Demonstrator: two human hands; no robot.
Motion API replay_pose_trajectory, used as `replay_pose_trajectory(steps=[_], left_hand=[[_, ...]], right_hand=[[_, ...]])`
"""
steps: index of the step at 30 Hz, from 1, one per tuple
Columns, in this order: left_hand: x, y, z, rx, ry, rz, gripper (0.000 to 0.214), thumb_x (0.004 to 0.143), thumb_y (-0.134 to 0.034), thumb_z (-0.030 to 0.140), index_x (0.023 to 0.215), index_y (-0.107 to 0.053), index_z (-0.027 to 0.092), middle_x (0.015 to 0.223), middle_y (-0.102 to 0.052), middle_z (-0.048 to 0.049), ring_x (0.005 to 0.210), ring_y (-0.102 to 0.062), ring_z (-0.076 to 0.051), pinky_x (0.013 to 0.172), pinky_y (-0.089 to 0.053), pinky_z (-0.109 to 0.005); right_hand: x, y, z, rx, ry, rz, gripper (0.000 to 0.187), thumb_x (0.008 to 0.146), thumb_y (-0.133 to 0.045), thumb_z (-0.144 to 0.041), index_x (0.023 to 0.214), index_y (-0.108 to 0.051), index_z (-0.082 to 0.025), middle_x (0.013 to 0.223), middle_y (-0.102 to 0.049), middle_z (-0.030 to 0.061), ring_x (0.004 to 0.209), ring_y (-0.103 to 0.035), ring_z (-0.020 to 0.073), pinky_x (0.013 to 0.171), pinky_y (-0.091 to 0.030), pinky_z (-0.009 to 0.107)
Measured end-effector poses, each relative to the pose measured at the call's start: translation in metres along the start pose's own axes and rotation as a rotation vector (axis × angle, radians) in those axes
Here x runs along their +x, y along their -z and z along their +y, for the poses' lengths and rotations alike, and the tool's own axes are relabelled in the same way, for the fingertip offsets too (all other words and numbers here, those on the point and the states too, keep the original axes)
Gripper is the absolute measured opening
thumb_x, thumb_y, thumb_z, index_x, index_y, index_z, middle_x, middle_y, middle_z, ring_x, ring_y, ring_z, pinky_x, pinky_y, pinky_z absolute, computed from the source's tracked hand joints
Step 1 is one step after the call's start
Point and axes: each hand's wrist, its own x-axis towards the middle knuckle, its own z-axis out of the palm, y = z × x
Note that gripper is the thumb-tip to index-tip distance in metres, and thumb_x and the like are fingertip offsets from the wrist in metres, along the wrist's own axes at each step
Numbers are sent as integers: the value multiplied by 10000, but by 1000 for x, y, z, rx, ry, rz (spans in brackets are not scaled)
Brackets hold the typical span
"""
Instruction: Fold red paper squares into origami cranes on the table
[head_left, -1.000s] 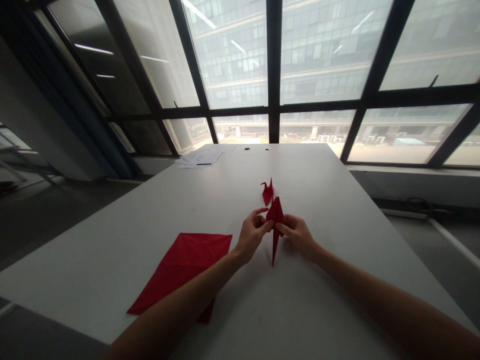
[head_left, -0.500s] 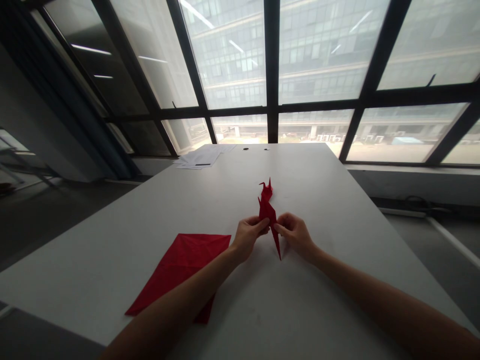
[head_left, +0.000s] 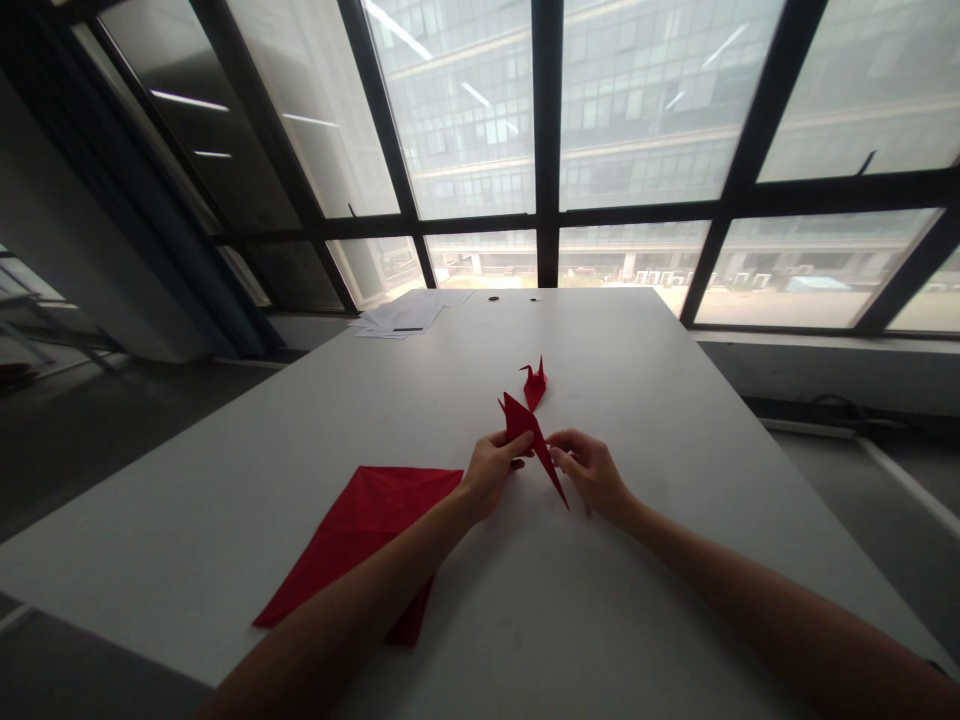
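Note:
Pinched in my left hand (head_left: 491,470) is a red origami crane (head_left: 521,420), folded flat. Its long narrow point slants down to the right, and a smaller point sticks up at the upper left. My right hand (head_left: 592,475) is just right of that long point, fingers bent, with thumb and forefinger slightly apart beside the paper's edge. Whether a fingertip touches the edge is hard to see. Behind the held paper stands a second red paper crane (head_left: 535,385), its neck and tail raised.
A larger folded red paper sheet (head_left: 367,530) lies on the white table (head_left: 600,620), partly under my left forearm. White papers (head_left: 401,315) with a dark pen (head_left: 408,329) on them lie at the far left. Windows rise beyond the table's far edge.
The held crane has tilted, its top leaning left and its long point swinging right. My right thumb, over the paper before, is now off it; the left hand keeps its grip.

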Motion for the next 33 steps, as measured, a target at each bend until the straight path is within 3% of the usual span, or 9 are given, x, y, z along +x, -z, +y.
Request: replay_pose_trajectory(steps=[7,13,20,23,28,33], left_hand=[[3,0,-2,-21,-66,86,341,665,-859,434,842,-769,156,799,-691,-68,700,-553,-145,666,-360,-273],[2,0,-2,107,-106,84,360,698,-830,456,881,-784,149,806,-712,-85,705,-569,-161,659,-364,-279],[2,1,-1,277,-139,82,384,697,-808,494,837,-791,137,724,-708,-72,647,-558,-162,626,-365,-280],[3,5,2,317,-121,11,391,704,-796,505,828,-790,134,718,-705,-70,628,-548,-154,612,-356,-274],[1,11,12,350,-23,-245,384,706,-800,488,842,-793,129,680,-679,-66,563,-482,-125,551,-305,-257],[-4,11,16,352,40,-453,327,699,-810,459,771,-786,140,623,-635,-38,525,-431,-104,518,-253,-249]], right_hand=[[-3,-1,-3,-210,112,-47,107,870,-637,-284,942,-682,-219,918,-638,29,775,-604,161,643,-483,282],[-2,0,3,-365,152,27,45,818,-673,-206,801,-634,-220,879,-626,19,758,-573,169,650,-469,296],[0,8,0,-493,276,89,83,883,-602,-187,853,-652,-247,887,-683,52,876,-601,234,799,-479,376],[4,13,0,-517,296,112,67,893,-618,-221,858,-664,-253,882,-701,55,875,-612,245,842,-469,412],[6,16,-3,-417,351,165,21,866,-680,-260,862,-661,-253,869,-689,44,865,-619,238,853,-475,419],[0,9,-8,-272,355,143,167,846,-678,-227,1007,-646,-260,919,-657,33,852,-613,213,807,-508,383]])
